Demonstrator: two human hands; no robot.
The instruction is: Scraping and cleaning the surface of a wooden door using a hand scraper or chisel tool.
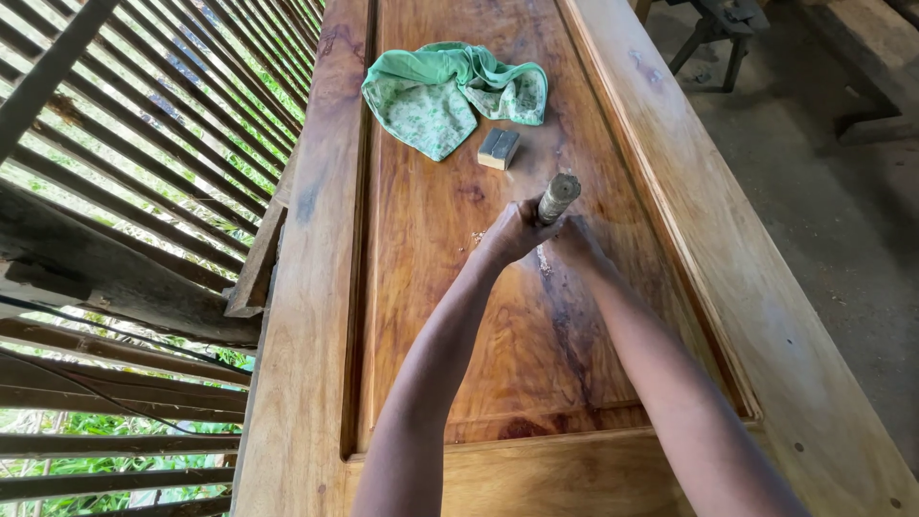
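Note:
A large wooden door panel (431, 316) lies flat before me, reddish-brown with a raised frame. My left hand (512, 230) is closed around a worn cylindrical tool handle (558, 196) that stands upright on the panel. My right hand (574, 239) presses against the wood right beside the tool's lower end; its fingers are partly hidden behind the handle. Pale wood chips lie on the panel under the hands.
A green patterned cloth (448, 91) lies crumpled at the panel's far end. A small rectangular block (499, 148) sits just in front of it. A slatted wooden wall (134, 153) runs along the left. Wooden stool legs (713, 38) stand on the dirt floor at upper right.

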